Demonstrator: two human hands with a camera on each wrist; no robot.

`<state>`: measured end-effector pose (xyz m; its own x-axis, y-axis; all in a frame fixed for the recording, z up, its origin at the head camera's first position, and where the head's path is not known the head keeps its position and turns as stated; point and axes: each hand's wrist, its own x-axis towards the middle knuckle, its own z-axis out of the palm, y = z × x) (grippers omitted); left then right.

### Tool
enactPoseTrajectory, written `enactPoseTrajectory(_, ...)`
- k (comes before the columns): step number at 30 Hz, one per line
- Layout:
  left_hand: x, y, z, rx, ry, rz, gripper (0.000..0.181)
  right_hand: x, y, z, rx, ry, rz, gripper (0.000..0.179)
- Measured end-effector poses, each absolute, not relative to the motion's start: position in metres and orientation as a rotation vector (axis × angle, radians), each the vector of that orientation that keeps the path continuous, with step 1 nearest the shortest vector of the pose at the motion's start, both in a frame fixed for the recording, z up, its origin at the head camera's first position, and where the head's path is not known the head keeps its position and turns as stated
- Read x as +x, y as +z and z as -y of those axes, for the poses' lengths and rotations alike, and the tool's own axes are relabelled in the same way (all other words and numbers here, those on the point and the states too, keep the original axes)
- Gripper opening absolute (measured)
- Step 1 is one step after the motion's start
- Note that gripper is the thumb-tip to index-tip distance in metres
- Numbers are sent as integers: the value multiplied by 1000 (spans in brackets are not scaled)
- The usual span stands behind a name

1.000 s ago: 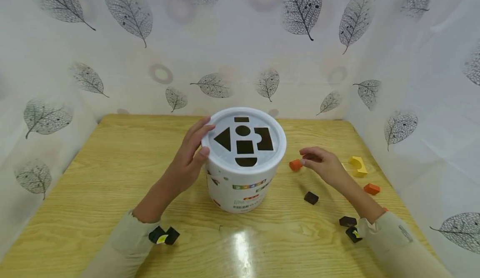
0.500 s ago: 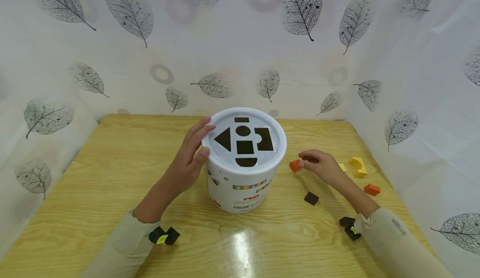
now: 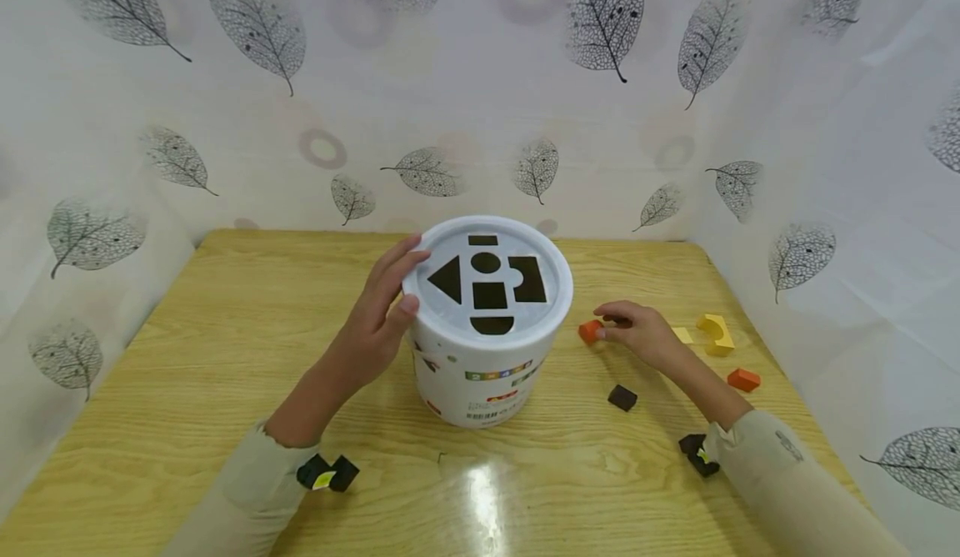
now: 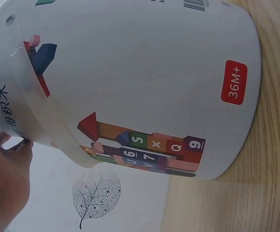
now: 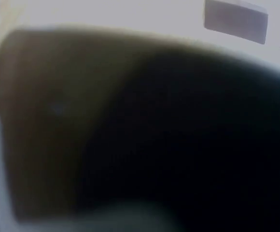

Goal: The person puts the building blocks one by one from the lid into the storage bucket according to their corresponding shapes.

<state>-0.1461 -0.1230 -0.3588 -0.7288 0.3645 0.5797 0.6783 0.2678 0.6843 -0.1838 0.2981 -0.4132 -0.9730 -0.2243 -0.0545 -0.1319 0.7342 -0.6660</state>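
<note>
The left hand (image 3: 371, 319) rests spread fingers on the bucket (image 3: 450, 382), to their right. Farther right, the orange block (image 3: 587, 331) lies at the right hand (image 3: 641, 333); whether its fingers pinch it, I cannot tell. Grasping seems the present step; next calls for firm hold.

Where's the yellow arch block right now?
Head view: yellow arch block on the right side of the table, right of the right hand, just beyond an orange block.
</note>
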Motion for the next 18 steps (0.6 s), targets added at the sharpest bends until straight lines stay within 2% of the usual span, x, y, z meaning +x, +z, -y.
enactPoseTrajectory(18,-145,-358,123,-944,-1464,2246,54,-189,-426,-300,-271,-1047,-2764,42)
